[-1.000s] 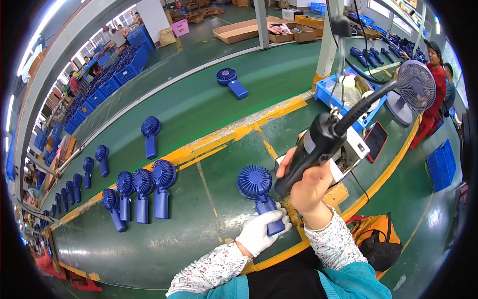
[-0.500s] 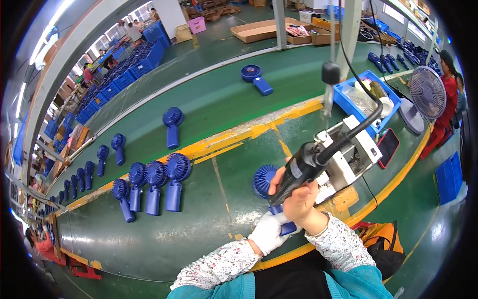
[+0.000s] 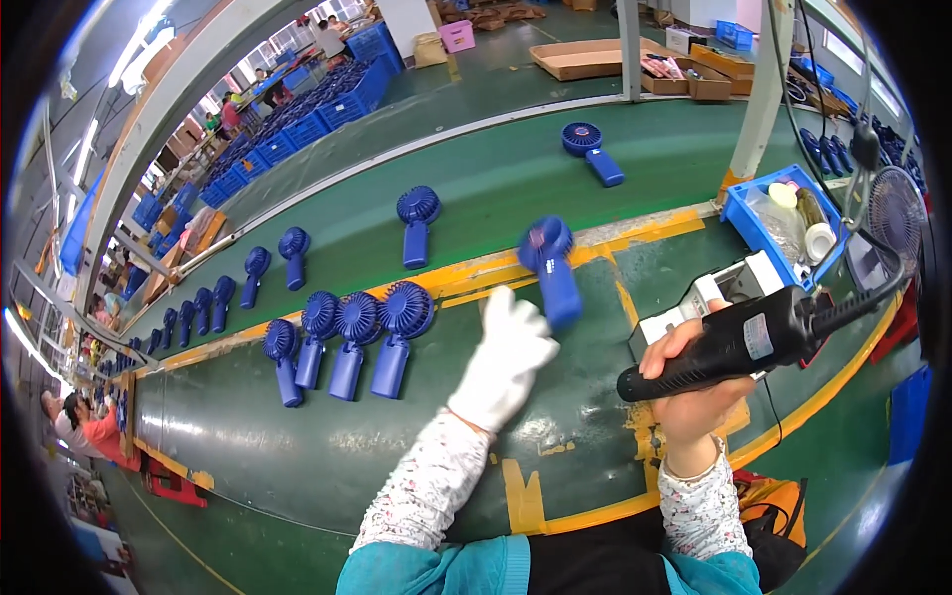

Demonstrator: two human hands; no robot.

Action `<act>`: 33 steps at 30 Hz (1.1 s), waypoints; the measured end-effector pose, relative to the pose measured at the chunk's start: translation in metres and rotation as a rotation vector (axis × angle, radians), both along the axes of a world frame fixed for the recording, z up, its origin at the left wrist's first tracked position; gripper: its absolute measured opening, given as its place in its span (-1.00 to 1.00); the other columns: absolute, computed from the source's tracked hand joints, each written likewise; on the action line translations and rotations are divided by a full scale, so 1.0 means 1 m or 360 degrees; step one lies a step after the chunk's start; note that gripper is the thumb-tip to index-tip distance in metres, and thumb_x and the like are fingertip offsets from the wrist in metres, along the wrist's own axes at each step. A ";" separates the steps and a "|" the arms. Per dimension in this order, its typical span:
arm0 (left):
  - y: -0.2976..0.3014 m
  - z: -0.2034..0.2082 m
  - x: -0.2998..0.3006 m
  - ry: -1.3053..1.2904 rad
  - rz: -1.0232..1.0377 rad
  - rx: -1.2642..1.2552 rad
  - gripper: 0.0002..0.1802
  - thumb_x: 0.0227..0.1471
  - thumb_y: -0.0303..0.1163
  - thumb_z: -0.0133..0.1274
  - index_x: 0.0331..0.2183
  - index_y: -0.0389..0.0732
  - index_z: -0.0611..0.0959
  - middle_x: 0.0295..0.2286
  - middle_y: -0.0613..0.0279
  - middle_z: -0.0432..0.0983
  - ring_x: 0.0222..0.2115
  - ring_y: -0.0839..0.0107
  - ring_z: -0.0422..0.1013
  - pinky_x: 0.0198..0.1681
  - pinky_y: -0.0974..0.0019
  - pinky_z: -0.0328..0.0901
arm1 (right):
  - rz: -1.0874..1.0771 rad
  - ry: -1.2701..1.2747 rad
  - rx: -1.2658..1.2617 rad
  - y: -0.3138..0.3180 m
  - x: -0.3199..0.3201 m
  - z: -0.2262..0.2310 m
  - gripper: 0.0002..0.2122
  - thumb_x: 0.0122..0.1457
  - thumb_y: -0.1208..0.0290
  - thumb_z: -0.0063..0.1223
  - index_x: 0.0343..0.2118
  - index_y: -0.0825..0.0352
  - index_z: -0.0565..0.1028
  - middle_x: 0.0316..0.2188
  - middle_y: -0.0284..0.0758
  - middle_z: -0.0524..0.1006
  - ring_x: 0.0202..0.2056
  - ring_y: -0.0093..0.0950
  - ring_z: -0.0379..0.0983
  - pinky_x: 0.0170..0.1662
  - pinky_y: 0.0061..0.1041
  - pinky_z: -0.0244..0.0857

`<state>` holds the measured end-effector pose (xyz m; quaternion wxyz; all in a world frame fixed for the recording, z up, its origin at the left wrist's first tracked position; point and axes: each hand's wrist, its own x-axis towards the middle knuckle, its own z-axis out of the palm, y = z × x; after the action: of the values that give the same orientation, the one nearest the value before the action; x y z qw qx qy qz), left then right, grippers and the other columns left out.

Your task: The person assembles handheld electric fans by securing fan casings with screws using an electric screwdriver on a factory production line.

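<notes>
My right hand is bare and wrapped round a black corded electric screwdriver, which lies level above the bench. A white glove covers my left hand, reaching forward with its fingers apart and slightly smeared. Just beyond its fingertips a blue handheld fan is blurred by motion, its round head toward the belt; I see no grip on it. To the left, several more blue handheld fans lie side by side on the green bench.
A green conveyor belt runs behind the yellow-taped edge, carrying spaced-out blue fans. At right stand a white metal fixture, a blue crate of small parts and a grey desk fan. A post rises beside the crate.
My left hand has moved forward and left from under the screwdriver, and the fan it held is now near the belt edge. My right hand has drawn the screwdriver away. The view has shifted.
</notes>
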<state>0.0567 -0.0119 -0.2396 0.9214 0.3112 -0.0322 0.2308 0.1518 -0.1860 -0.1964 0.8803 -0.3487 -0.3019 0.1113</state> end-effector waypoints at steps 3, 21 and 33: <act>0.036 0.009 -0.027 0.1030 0.0945 0.1204 -0.37 -0.20 -0.49 0.17 -0.01 -0.29 0.38 -0.14 0.22 0.38 -0.08 0.31 0.31 -0.01 0.27 0.24 | -0.0130 -0.0080 -0.0214 0.002 0.005 -0.001 -0.17 0.01 -0.35 -0.18 0.07 0.40 0.16 -0.54 -0.29 0.40 -0.64 -0.49 0.36 -0.57 -0.54 0.29; -0.016 -0.009 -0.054 0.0422 -0.0359 -0.0740 -0.48 -0.14 -0.42 0.17 -0.09 -0.13 0.36 -0.35 0.19 0.37 -0.37 0.30 0.35 -0.34 0.26 0.33 | -0.0963 -0.0725 -0.0385 -0.002 0.025 0.012 -0.37 0.15 -0.08 -0.08 -0.06 0.53 0.27 -0.53 -0.34 0.45 -0.59 -0.59 0.41 -0.51 -0.63 0.29; -0.116 -0.010 -0.017 0.1074 -0.0369 -0.0434 -0.79 -0.11 -0.59 0.12 -0.34 -0.29 0.50 -0.46 0.16 0.46 -0.43 0.31 0.44 -0.31 0.26 0.36 | -0.0328 -0.0214 -0.0217 0.006 -0.005 0.007 -0.20 0.00 -0.29 -0.10 0.03 0.43 0.17 -0.50 -0.23 0.42 -0.58 -0.48 0.39 -0.50 -0.56 0.30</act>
<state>0.0396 -0.1281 -0.2494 0.9331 0.2384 0.2690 0.0119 0.1465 -0.1798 -0.1890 0.8391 -0.4435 -0.3145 0.0170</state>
